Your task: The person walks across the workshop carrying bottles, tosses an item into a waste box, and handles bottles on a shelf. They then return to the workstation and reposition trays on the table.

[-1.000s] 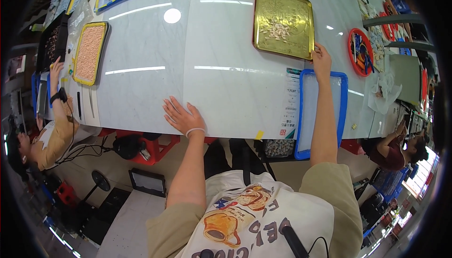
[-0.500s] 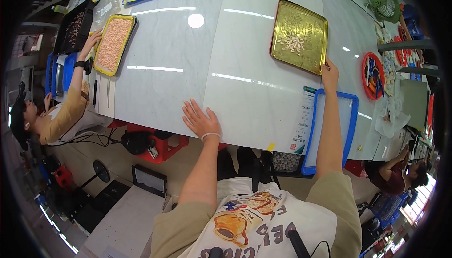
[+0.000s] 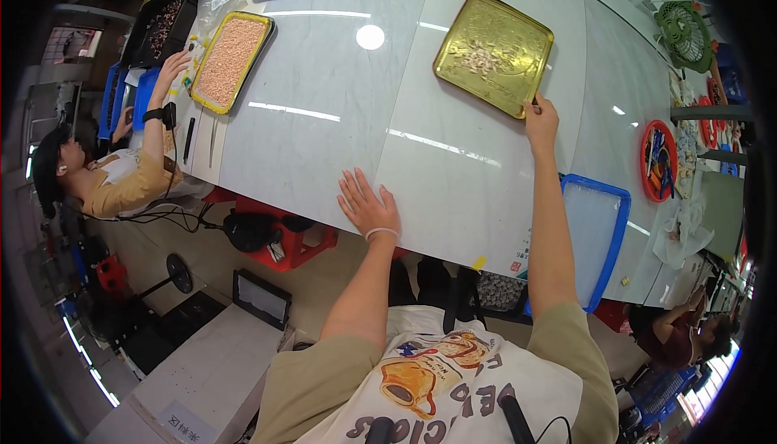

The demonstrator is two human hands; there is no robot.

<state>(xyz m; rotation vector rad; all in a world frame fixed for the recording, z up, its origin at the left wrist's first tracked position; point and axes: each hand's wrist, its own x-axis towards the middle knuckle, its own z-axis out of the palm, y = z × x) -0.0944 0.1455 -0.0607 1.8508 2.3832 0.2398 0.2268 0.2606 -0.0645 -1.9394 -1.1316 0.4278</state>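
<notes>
A rectangular gold metal tray [image 3: 518, 47] lies on the light marbled table, turned at an angle. Small pale pieces [image 3: 479, 59] are heaped loosely near its middle. My right hand [image 3: 542, 123] grips the tray's near right corner between thumb and fingers, arm stretched forward. My left hand [image 3: 371, 208] rests flat on the table near its front edge, fingers spread, touching nothing else.
To the left, a co-worker's hand [image 3: 171, 70] is beside a yellow-rimmed tray [image 3: 212, 104] of pinkish bits. A blue-rimmed tray [image 3: 619, 225] lies under my right forearm. A red basket of tools [image 3: 650, 170] and a green fan [image 3: 684, 35] stand farther right.
The gold tray has slid left across the table and turned, my right hand moving with it at its corner. My left hand stays flat. The whole view has shifted slightly.
</notes>
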